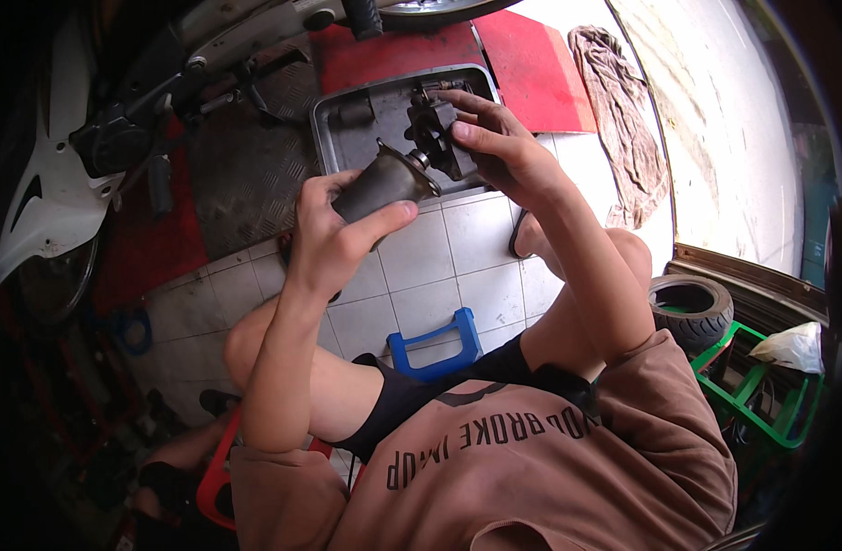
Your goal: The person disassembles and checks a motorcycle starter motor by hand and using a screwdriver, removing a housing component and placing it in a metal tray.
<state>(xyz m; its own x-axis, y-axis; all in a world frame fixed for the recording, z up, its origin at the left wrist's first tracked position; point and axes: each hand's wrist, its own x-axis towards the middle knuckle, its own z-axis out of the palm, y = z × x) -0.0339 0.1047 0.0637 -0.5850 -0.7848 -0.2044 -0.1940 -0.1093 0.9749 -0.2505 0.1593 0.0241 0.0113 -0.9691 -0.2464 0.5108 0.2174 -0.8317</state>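
My left hand (pixel 333 225) is wrapped round a dark grey metal cylinder (pixel 375 188), thumb along its side. It has a flared flange and a short shiny stub at its end, like a small motor housing. My right hand (pixel 503 151) grips a dark, blocky metal part with cut-outs (pixel 432 133), thumb on its near side and fingers over the top. The stub end of the cylinder points at this block, close by; I cannot tell whether they touch. Both are held over the near part of a grey metal tray (pixel 324 138), where small dark parts lie.
A motorcycle (pixel 118 138) stands at the left. Red panels (pixel 531 78) and a chequered metal plate (pixel 246 184) surround the tray. A brown rag (pixel 623 129), a tyre (pixel 692 308) and a green crate (pixel 761 390) are right. A blue stool frame (pixel 435 344) is between my legs.
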